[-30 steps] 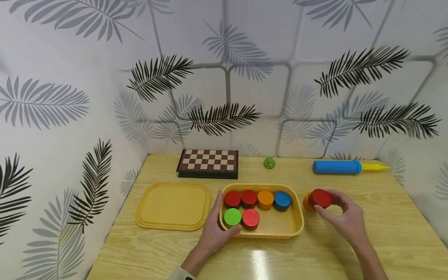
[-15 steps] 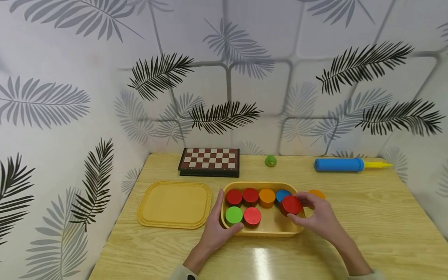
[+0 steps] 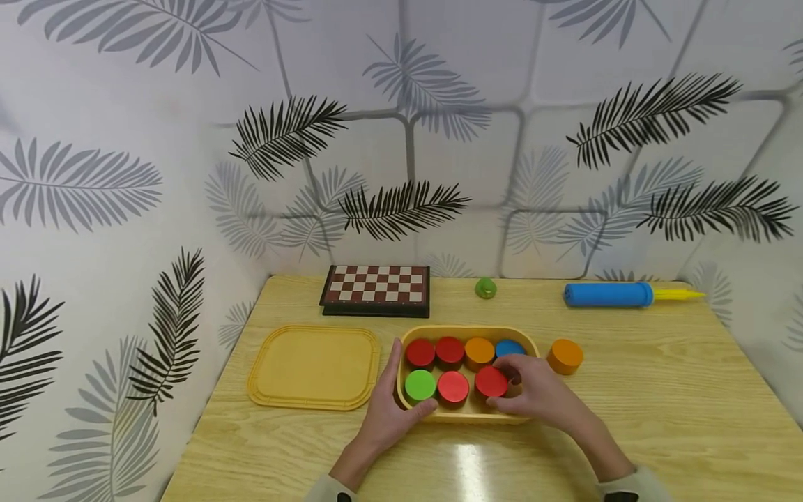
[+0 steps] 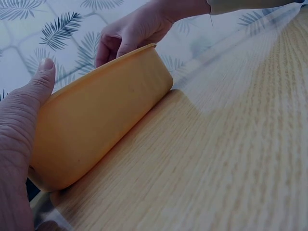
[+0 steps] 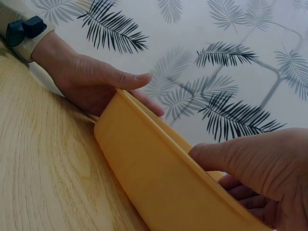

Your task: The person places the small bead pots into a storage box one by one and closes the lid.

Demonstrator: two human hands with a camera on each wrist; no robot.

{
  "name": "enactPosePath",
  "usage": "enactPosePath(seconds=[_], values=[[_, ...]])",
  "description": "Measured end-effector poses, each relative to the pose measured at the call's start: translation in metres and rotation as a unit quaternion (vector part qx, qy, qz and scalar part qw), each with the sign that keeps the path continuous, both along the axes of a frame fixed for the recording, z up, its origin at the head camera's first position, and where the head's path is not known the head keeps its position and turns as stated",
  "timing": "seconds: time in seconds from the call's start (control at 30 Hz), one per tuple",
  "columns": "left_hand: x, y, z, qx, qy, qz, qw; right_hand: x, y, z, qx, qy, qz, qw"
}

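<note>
A yellow rectangular box (image 3: 439, 418) with rounded corners stands on the table. My left hand (image 3: 385, 411) holds its left end, thumb over the front rim and fingers along the side. Inside are dark red (image 3: 420, 354), orange (image 3: 479, 353), blue (image 3: 509, 348), green (image 3: 420, 385) and light red (image 3: 453, 388) short cylinders. My right hand (image 3: 539, 390) reaches over the box's right end and pinches a red cylinder (image 3: 491, 382) in the front row, beside the light red one. In the right wrist view the box wall hides that cylinder. Another orange cylinder (image 3: 566, 356) rests on the table right of the box.
A flat yellow lid (image 3: 314, 366) lies left of the box. Behind stand a checkered board case (image 3: 376, 289), a small green figure (image 3: 485, 288) and a blue hand pump (image 3: 608, 295) with a yellow nozzle. A patterned wall borders the table's back.
My right hand has carried the red cylinder left from above the orange one outside, over the box's right end and down into the front row. My left hand stays on the box.
</note>
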State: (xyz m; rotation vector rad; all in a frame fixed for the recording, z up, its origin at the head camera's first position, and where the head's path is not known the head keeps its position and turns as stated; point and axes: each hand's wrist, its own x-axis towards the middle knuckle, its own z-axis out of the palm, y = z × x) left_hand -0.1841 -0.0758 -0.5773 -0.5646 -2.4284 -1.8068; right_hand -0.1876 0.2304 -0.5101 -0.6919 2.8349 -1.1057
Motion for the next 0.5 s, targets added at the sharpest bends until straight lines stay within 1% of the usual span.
enactPosePath(seconds=[0.13,0.27,0.4,0.5], values=[[-0.0005,0.0002,-0.0003,-0.003,0.002,0.0,1.0,-0.0011,-0.0032,0.0017,0.034,0.006,0.003,0.9994],[0.0004,0.0001,0.0017,-0.003,-0.001,0.002,1.0,-0.0019,-0.006,0.0036,0.06,0.003,0.008,0.9981],[0.0005,0.0,0.0021,-0.001,0.0,0.002,1.0,-0.003,-0.0089,0.0047,0.076,-0.003,0.006,0.9971],[0.0,0.0001,0.0011,-0.001,0.001,-0.001,1.0,-0.0037,-0.0107,0.0049,0.076,-0.009,0.007,0.997]])
